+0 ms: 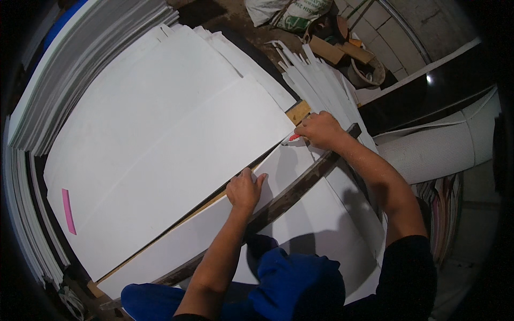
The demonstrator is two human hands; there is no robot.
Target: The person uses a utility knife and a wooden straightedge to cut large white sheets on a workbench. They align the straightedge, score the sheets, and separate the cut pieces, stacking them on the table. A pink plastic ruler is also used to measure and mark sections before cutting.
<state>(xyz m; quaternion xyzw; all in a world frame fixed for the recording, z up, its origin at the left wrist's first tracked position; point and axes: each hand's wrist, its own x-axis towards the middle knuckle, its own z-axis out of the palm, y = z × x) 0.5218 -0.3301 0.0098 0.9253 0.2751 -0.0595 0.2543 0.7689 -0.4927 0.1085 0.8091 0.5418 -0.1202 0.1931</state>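
Note:
My right hand (321, 130) is closed around a red-handled cutter (293, 139), its tip at the upper right end of a white sheet (209, 214). My left hand (243, 191) is on that sheet's edge, fingers bent at the narrow gap and thumb out to the side. A large white board (166, 134) lies beyond the gap, where a yellowish wooden edge (187, 214) shows. Across the near sheets runs a long dark bar (292, 195), passing under both forearms. A wooden block (298, 112) sits just beyond my right hand.
Stacked white sheets (80, 69) curve along the left. A pink strip (68, 211) lies on the large board. White offcuts (321, 85) stick out at the upper right, near a bucket (369, 72) and sacks (300, 13). A white roll (433, 144) lies at right.

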